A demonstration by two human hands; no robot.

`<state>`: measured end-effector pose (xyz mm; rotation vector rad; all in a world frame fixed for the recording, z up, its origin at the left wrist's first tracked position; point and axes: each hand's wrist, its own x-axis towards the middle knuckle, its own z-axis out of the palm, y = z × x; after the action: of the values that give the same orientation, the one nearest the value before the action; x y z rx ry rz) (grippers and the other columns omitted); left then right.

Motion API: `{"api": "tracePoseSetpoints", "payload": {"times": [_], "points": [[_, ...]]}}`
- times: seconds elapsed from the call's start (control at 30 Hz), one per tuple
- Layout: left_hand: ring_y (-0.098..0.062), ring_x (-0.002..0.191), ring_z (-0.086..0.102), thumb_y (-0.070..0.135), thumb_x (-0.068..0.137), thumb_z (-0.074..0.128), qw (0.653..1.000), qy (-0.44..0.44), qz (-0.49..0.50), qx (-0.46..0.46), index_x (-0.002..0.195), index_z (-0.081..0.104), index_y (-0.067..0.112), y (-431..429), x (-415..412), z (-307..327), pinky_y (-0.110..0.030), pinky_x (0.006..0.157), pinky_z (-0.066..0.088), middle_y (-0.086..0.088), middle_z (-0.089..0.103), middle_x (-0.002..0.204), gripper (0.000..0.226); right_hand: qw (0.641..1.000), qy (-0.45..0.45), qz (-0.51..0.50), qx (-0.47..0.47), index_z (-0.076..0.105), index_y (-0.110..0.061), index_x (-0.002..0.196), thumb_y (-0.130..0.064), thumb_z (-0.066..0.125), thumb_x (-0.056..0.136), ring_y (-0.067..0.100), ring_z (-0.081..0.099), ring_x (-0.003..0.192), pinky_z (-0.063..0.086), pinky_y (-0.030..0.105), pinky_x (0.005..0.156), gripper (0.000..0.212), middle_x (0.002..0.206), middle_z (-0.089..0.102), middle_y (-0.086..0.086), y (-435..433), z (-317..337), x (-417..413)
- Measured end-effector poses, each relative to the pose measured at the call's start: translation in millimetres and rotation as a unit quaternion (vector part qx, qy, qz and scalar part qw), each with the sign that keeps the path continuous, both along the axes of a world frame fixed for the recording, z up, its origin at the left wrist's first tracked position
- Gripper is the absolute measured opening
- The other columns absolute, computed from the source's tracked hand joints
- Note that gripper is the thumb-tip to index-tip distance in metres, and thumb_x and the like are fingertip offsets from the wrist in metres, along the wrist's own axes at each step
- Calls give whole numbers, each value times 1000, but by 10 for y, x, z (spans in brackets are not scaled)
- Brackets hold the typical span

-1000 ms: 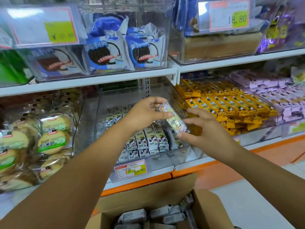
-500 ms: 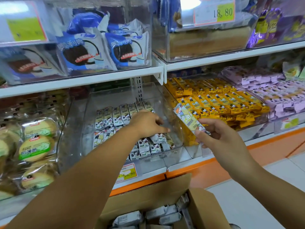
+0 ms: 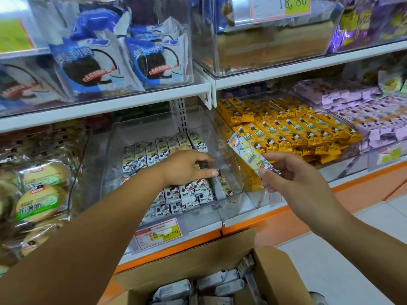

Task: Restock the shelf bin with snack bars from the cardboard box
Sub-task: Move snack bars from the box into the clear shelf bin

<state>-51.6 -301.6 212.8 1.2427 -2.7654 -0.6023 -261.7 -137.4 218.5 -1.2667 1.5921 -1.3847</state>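
- Fingers of your left hand spread over bars inside the clear bin.
- Your right hand pinches one snack bar by its end.

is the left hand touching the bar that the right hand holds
Apart. The head view shows clear bin wall between the left hand and the snack bar, which only the right hand pinches.

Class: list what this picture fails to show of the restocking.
Head view:
1. Brown cardboard box: contents cut off by bottom edge.
2. Cream-wrapped bars in clear plastic bin: some covered by left hand.
3. Held cream-wrapped snack bar: lower end covered by right hand.
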Motion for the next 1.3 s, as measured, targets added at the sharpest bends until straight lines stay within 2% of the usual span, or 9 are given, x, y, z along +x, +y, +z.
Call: {"api": "tracePoseSetpoints", "payload": {"times": [0.13, 0.27, 0.43, 0.6, 0.73, 0.87, 0.93, 1.17, 1.3], "points": [[-14, 110, 51, 59, 86, 59, 999, 48, 18, -17, 117, 69, 34, -35, -130, 78, -33, 95, 45, 8, 67, 115, 41, 1000, -9, -3, 0, 62, -34, 108, -24, 67, 87, 22, 66, 90, 56, 44, 80, 24, 101, 67, -1, 3, -6, 25], [-11, 95, 65, 59, 79, 69, 999, -7, 34, -29, 109, 74, 29, -15, -298, 93, -33, 88, 53, 10, 73, 107, 43, 1000, -10, -8, 0, 61, -34, 108, -23, 66, 87, 19, 66, 89, 56, 40, 79, 24, 102, 67, -1, 33, -2, 29], [-13, 96, 65, 61, 76, 71, 997, -52, 56, -9, 104, 76, 30, -77, -290, -6, -38, 90, 53, 11, 74, 103, 42, 1000, -9, -9, 1, 63, -32, 109, -21, 67, 87, 22, 65, 89, 54, 41, 78, 25, 100, 67, 1, 33, 8, 13], [-12, 106, 61, 39, 81, 76, 996, -26, 47, 71, 116, 70, 29, -99, -251, 50, -31, 99, 47, 10, 68, 116, 37, 1000, -7, -10, 3, 63, -30, 109, -19, 66, 87, 18, 66, 86, 54, 35, 77, 25, 98, 68, -2, 27, 13, 18], [-14, 104, 61, 26, 86, 73, 995, -20, 36, 92, 110, 71, 32, -125, -259, 51, -31, 96, 49, 7, 66, 113, 25, 1000, -2, -8, 4, 63, -32, 109, -21, 66, 87, 19, 65, 88, 55, 36, 77, 24, 100, 68, -1, 20, 21, 23], [1, 75, 59, 16, 89, 70, 995, -18, 23, 100, 109, 74, 22, -158, -274, 132, -8, 65, 42, 9, 68, 94, 21, 1000, -1, -8, -1, 63, -34, 106, -21, 66, 87, 22, 65, 89, 54, 44, 79, 23, 100, 68, 0, 35, 20, 30], [7, 65, 52, 16, 89, 70, 995, -36, 16, 88, 109, 75, 23, -185, -308, 169, -8, 57, 36, 11, 65, 89, 21, 1000, 1, -8, -2, 63, -34, 106, -21, 66, 87, 21, 66, 89, 54, 43, 79, 23, 99, 68, -1, 30, 16, 30], [3, 79, 55, 20, 92, 66, 994, -96, -31, 48, 109, 75, 26, -206, -306, 134, -10, 70, 37, 11, 71, 100, 21, 1000, -3, -4, -4, 62, -32, 107, -21, 66, 87, 17, 66, 87, 55, 30, 74, 24, 97, 68, -2, 4, 13, 23], [-6, 103, 58, 32, 96, 59, 994, -92, -37, 48, 114, 71, 32, -177, -254, 92, -23, 93, 43, 12, 69, 116, 22, 1000, -6, -2, -3, 62, -32, 107, -21, 66, 87, 19, 65, 88, 55, 35, 77, 23, 97, 68, -1, 4, 21, 22]]}}
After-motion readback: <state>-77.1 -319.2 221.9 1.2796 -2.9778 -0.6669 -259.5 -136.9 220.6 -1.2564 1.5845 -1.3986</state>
